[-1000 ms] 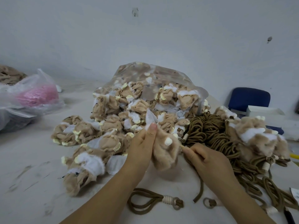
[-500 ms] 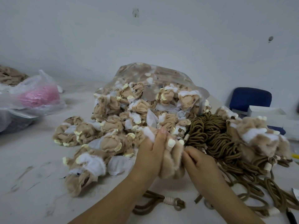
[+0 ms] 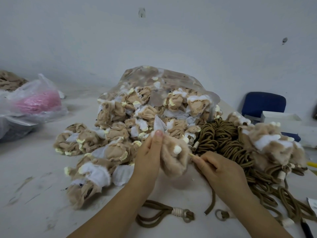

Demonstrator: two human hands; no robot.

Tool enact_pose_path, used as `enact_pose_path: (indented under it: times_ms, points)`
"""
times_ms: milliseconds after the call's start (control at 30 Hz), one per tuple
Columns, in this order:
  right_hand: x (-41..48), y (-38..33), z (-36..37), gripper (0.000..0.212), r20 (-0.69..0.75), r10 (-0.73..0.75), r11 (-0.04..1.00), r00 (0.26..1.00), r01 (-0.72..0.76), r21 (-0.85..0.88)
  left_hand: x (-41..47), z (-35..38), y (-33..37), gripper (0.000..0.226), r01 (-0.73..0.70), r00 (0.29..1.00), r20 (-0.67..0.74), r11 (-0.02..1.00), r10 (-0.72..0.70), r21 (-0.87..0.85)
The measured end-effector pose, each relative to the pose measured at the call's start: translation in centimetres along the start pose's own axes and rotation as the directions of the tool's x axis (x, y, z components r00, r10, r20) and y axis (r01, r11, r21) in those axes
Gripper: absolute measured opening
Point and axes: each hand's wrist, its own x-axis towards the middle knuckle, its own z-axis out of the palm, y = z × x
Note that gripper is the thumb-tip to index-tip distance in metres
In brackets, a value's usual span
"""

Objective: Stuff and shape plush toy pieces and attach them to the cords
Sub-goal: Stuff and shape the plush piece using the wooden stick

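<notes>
Both bare forearms reach in from the bottom edge and lean toward each other. The left grip [image 3: 148, 158] stands upright with the thumb side to the camera. Its fingers [image 3: 158, 134] are pressed together and pinch the upper edge of the plush piece [image 3: 173, 162]. The right grip [image 3: 219, 167] is lower, with the back of the hand up and the fingers curled. Thumb and forefinger pinch a thin pale stick [image 3: 190, 154], whose tip touches the plush piece.

A limp tan plush piece [image 3: 173, 162] with a white pom-pom is upright at centre frame. Brown cords [image 3: 221, 140] lie coiled just right of it.
</notes>
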Motion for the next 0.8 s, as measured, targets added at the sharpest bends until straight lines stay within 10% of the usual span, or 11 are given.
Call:
enact_pose_path:
  times_ms: [433, 800]
  points:
    - [-0.7, -2.6, 2.3, 0.036, 0.161, 0.206, 0.87, 0.965, -0.256, 0.422, -0.8, 1.6, 0.0, 0.062, -0.025, 0.995, -0.091, 0.996, 0.033, 0.088]
    - [-0.7, -2.2, 1.8, 0.038, 0.196, 0.181, 0.88, 0.964, -0.247, 0.405, -1.1, 0.9, 0.4, 0.049, -0.052, 0.995, -0.08, 0.997, 0.056, 0.052]
